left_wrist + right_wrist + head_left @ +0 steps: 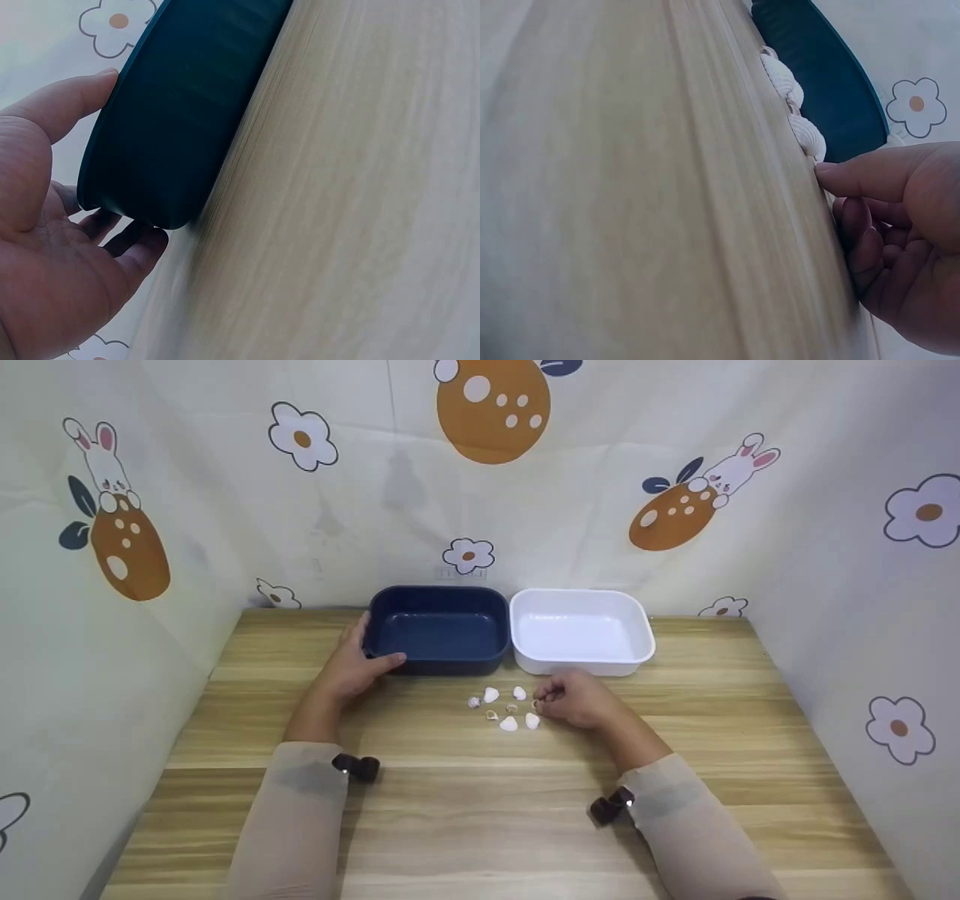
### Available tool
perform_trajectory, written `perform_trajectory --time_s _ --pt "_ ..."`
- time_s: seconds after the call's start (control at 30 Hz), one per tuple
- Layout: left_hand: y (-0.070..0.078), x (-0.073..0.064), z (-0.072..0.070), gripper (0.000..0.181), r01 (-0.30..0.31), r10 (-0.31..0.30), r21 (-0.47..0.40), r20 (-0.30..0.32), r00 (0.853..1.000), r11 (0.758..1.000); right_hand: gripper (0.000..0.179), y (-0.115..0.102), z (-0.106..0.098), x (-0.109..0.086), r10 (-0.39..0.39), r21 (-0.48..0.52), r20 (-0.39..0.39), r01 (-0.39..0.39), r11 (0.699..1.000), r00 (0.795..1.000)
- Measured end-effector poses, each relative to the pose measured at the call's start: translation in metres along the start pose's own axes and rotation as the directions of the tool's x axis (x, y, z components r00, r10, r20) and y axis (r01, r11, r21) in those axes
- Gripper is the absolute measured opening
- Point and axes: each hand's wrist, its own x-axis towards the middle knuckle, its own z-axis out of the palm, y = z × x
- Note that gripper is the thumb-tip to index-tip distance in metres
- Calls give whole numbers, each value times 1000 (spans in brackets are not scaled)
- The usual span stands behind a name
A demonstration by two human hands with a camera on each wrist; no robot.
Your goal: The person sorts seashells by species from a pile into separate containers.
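Observation:
My left hand (351, 664) grips the left end of a dark blue plastic bin (450, 668). In the left wrist view its thumb (94, 90) lies at the rim and the other fingers curl against the bin's end. My right hand (576, 697) is down at the table in front of the white bin (581, 668), fingers curled. Between its thumb and fingertips shows a small brownish seashell (535, 704), mostly hidden. Just left of it lie several white ribbed seashells (508, 724) and some smaller shells (491, 715). In the right wrist view the thumb tip is close by a white shell (808, 137).
Both bins stand side by side at the back of the wooden table (465, 810), against a patterned cloth backdrop (360, 510). Similar cloth hangs along the left and right sides. Small dark cameras (358, 767) are strapped on both wrists.

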Motion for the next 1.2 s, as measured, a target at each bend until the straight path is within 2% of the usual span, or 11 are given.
perform_trajectory --time_s 0.63,0.9,1.07,1.2 --pt "1 -2 0 118 15 -15 -20 3 1000 1000 12 -2 0 1 -47 -42 16 48 998 999" --pt "1 -2 0 118 9 -9 -33 2 1000 999 14 -2 2 1 -33 -13 1 33 999 999" --pt "2 -3 0 118 17 -17 -27 4 1000 999 14 -3 2 1 -13 -38 -16 12 999 1000" --pt "2 -3 0 118 5 -5 -4 -1 1000 1000 12 -2 2 2 -26 -77 -19 24 997 999"
